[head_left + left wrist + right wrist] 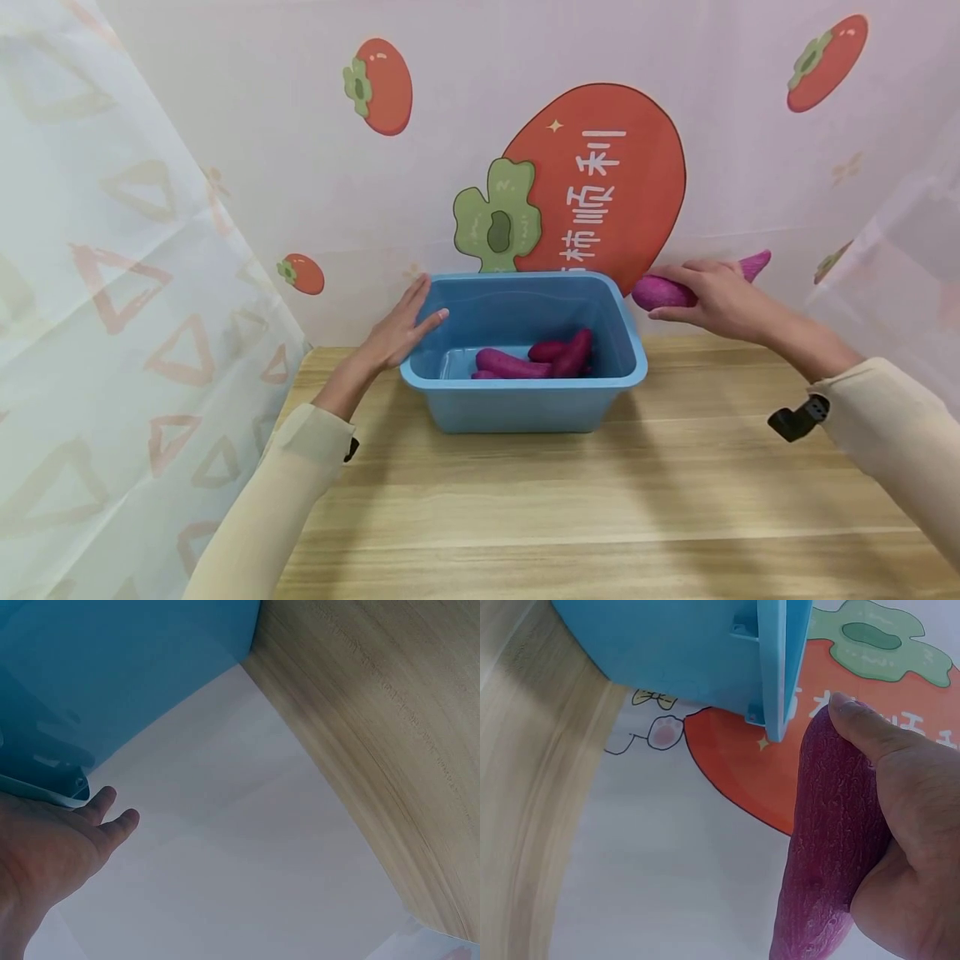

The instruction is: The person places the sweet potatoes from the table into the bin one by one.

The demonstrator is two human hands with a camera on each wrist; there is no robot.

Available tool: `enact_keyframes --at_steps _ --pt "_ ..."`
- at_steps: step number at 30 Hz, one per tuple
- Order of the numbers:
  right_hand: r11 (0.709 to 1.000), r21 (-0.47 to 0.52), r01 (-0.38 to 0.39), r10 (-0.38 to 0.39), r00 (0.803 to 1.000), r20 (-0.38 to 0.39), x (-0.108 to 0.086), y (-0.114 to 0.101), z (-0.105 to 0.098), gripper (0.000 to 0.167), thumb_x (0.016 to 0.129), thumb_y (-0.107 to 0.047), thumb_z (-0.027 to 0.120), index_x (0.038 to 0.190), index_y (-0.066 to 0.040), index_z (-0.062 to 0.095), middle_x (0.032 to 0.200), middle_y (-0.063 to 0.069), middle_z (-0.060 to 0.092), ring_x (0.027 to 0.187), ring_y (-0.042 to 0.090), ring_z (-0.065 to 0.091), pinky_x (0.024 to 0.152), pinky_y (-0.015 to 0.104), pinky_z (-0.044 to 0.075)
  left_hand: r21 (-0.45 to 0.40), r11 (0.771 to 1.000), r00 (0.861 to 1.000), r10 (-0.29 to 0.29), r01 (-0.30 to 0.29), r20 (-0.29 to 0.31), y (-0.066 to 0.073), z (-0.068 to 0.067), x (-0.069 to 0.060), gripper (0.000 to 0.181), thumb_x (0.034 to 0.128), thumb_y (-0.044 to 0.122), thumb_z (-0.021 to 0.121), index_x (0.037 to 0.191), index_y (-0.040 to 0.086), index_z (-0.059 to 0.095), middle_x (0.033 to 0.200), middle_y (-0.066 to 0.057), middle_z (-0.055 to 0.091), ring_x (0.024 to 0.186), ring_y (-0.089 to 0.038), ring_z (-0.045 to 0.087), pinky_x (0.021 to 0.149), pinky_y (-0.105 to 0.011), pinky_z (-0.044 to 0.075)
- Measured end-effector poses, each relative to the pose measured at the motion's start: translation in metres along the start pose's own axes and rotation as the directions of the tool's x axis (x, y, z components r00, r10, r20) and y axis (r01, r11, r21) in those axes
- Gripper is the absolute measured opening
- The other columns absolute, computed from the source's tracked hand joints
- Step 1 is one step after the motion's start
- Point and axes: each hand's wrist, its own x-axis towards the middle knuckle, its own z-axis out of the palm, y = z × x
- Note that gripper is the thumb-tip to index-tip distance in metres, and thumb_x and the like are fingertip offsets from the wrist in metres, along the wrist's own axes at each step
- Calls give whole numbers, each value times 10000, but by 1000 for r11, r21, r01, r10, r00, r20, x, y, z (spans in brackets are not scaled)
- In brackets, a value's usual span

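Note:
A blue plastic basin (510,408) stands on the wooden table against the back wall. Inside it lie several purple sweet potatoes (513,364). My left hand (401,329) rests on the basin's left rim, fingers straight and thumb over the edge; in the left wrist view, the same hand (56,847) lies beneath the rim. Right of the basin, my right hand (716,296) grips another purple sweet potato (660,293) in the air. The right wrist view shows this sweet potato (829,817) up close, the thumb along it and the basin (682,645) beside it, apart.
The wooden table (525,508) extends in front of the basin. Behind rises a pale wall sheet (247,133) printed with persimmons, and a similar printed sheet (120,350) closes off the left side. Another sheet (907,275) hangs on the right.

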Motion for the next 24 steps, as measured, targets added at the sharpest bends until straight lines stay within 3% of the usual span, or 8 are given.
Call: enact_keyframes --at_steps 24 --pt "1000 24 10 -11 998 57 13 -28 -6 660 860 -314 899 1429 -88 652 1186 171 715 1091 369 641 931 591 402 -2 1000 1000 -7 7 0 0 1 1 897 1068 664 332 1714 136 2 1796 -56 -34 1652 -326 19 1268 -680 144"
